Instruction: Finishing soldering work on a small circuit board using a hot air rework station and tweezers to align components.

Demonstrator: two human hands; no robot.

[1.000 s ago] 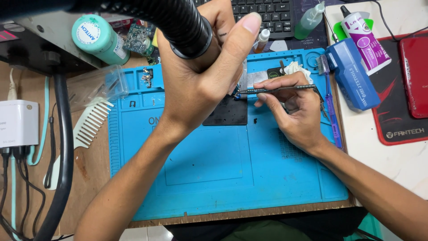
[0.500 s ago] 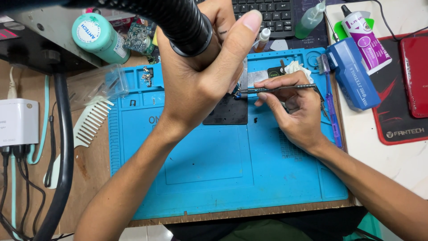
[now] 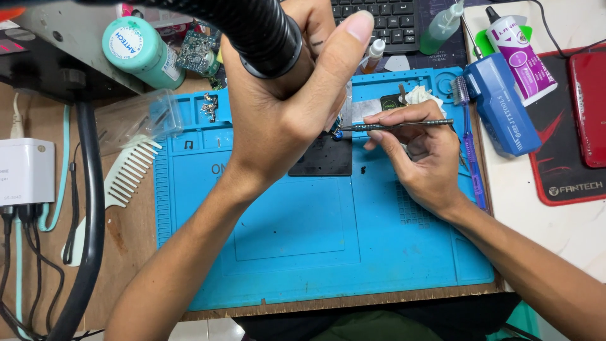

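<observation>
Head view: left hand [image 3: 284, 120] grips black nozzle [image 3: 265, 31]; right hand [image 3: 420, 155] holds tweezers [image 3: 398, 125].

Handle in left hand [image 3: 278, 120]: black tool handle [image 3: 259, 31], matt, ribbed plastic or rubber.
Tool in right hand [image 3: 423, 158]: tweezers [image 3: 404, 125], thin grey metal, dull sheen.
Under both hands: mat [image 3: 303, 240], blue, matt, rubbery.
Mat edge: tabletop [image 3: 126, 233], bare worn wood.

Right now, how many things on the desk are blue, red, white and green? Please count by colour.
Blue: 2, the blue silicone work mat and blue plastic box.
Red: 1, the red flat case.
White: 2, the white plastic comb and white charger block.
Green: 1, the green round-capped tub.
Total: 6.
</observation>
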